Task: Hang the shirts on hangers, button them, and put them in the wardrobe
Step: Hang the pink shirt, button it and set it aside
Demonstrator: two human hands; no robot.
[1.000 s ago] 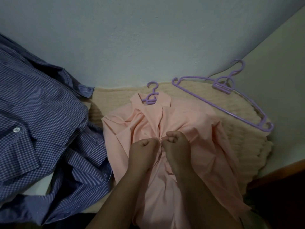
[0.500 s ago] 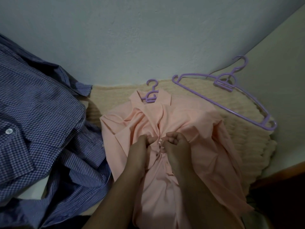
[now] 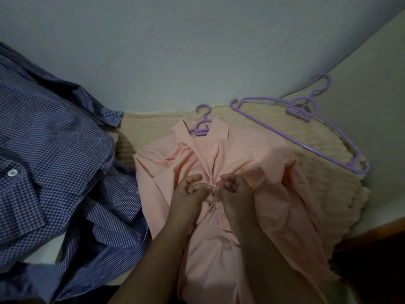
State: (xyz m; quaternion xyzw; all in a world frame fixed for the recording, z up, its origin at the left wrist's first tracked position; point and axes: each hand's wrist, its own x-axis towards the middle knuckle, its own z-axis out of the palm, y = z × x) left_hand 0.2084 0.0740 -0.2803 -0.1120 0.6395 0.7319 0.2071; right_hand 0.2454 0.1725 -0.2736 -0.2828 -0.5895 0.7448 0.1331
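Fingers (image 3: 192,187) of both hands pinch the peach shirt's (image 3: 258,172) placket around a small pale button (image 3: 214,188).
Since a second ago the knuckles have parted, exposing that button; buttoning seems midway. Smooth cotton bunches over its lilac plastic hanger (image 3: 202,126) on the ribbed cream blanket (image 3: 328,194); a spare hanger (image 3: 306,128) lies beside.

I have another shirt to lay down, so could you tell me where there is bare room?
Bare blanket lies between the checked shirt and pink shirt. The spare hanger crowds the right.
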